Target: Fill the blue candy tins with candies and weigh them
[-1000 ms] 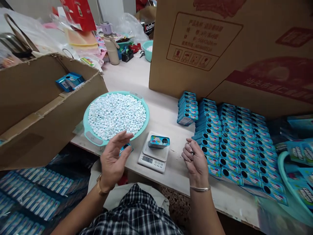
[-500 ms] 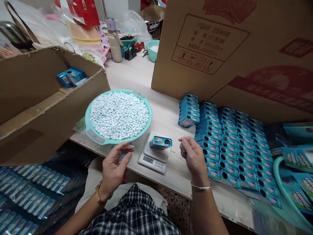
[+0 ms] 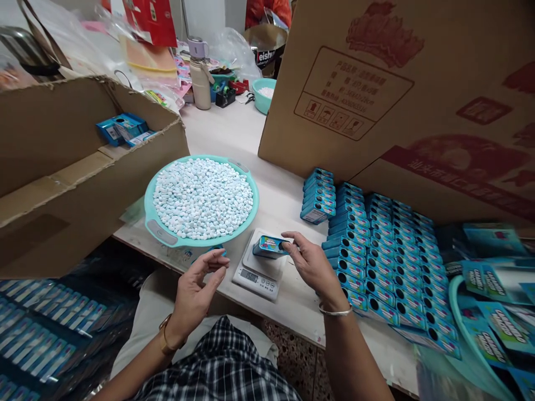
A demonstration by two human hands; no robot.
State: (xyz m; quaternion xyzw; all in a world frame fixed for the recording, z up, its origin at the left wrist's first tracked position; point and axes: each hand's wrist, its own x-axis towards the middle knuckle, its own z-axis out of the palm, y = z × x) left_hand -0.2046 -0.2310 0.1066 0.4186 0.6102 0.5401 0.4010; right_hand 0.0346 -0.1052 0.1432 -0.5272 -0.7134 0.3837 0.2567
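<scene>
A small blue candy box (image 3: 267,245) with printed lettering lies on the white digital scale (image 3: 258,273), whose display is lit. My right hand (image 3: 311,262) is at the box's right end, thumb and forefinger closed about it; the thumb covers part of the dark round hole. To the scale's left, my left hand (image 3: 198,289) hovers at the table's front edge, holding nothing, with thumb and fingers apart. Something blue shows just behind its fingertips, mostly hidden. Beyond that hand stands a turquoise bowl (image 3: 161,231) full of pale blue and white candies (image 3: 204,197).
Rows of blue candy boxes (image 3: 380,262) stand on the right, before a large carton (image 3: 334,67). An open carton (image 3: 137,167) holding a few boxes flanks the bowl. A turquoise basin (image 3: 457,301) with blue packs sits far right. A bottle (image 3: 201,83) stands behind.
My right hand has moved left from beside the scale onto the right end of the candy box. My left hand has barely moved. The view has shifted slightly.
</scene>
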